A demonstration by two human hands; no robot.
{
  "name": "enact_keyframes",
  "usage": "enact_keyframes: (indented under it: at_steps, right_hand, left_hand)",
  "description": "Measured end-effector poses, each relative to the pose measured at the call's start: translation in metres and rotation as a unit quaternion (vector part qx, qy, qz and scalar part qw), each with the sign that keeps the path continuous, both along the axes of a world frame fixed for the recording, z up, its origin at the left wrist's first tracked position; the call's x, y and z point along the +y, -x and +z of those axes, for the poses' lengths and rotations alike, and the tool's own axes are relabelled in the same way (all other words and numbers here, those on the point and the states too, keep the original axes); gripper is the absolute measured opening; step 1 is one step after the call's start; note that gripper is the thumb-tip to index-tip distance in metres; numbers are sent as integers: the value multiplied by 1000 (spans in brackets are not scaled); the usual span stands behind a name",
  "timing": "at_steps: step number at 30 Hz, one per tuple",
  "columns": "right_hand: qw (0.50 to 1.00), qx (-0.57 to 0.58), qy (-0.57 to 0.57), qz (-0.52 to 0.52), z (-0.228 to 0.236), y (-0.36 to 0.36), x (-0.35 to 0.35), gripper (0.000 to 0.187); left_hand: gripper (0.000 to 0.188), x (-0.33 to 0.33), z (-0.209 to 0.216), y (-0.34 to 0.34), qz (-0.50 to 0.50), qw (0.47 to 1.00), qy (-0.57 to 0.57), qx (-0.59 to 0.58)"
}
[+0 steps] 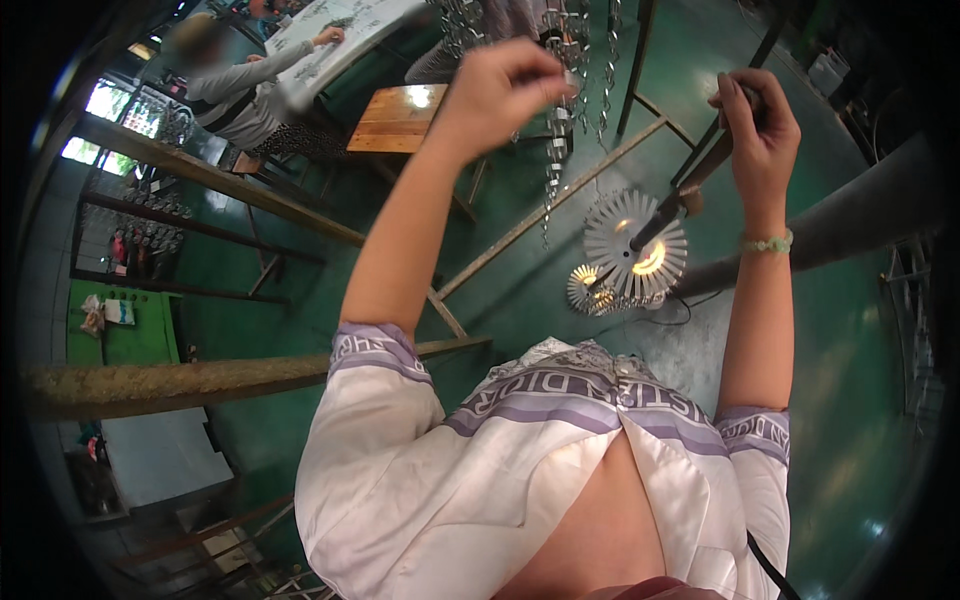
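Raised at the upper middle, my left hand (505, 95) is closed with its thumb and fingertips drawn together. Its fingertips overlap a bundle of hanging metal chains (553, 165); whether they grip a link, I cannot make out. To the right, my right hand (762, 120) is also closed, fingers curled and thumb against the forefinger. Anything inside it is too small or hidden. Just beside and below that hand runs a dark metal bar (705, 165), leading down to a grey wheel with radial slots (612, 240). A smaller slotted wheel (578, 290) sits lower left of it.
Rusty frame rails (210, 170) cross on the left, with another thick rail (150, 388) nearer. A thick dark pipe (850, 225) extends at right. Behind are a wooden stool (392, 120) and a seated person (235, 100) at a white table (365, 30). The floor (530, 290) is green.
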State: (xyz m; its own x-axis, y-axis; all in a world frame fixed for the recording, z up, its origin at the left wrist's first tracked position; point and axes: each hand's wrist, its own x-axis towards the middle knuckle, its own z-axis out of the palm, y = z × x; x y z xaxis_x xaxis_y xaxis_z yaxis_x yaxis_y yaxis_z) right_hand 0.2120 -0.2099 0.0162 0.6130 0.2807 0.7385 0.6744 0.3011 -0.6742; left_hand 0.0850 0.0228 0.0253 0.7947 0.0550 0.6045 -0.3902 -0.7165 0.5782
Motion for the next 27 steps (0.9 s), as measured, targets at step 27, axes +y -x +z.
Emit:
enact_keyframes:
  at_steps: [27]
  right_hand:
    - [998,-29,14,63,-11,-15,-6,11]
  left_hand:
    - [15,-81,-305,53,-110,953,38,280]
